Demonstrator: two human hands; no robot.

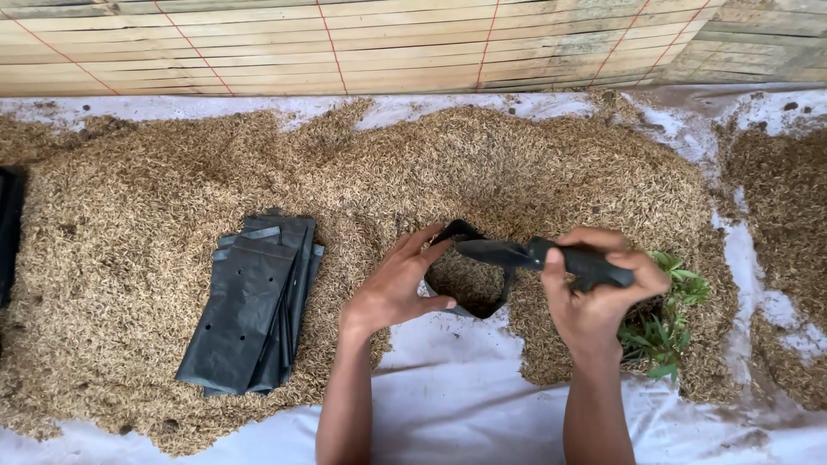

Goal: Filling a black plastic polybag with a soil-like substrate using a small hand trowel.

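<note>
My left hand (398, 284) holds open the mouth of a black plastic nursery bag (465, 275) that lies in a big pile of brown husks (431, 172); the bag looks partly filled with husks. My right hand (594, 297) grips a dark scoop-like tool (534, 256) by its handle, its tip pointing left over the bag's mouth. Small green seedlings (668, 323) lie just right of and under my right hand.
A stack of flat black nursery bags (254, 306) lies on the husks at left. White sheeting (457, 387) covers the ground under the pile. A slatted bamboo wall (388, 43) runs along the back. More husks (784, 215) sit at far right.
</note>
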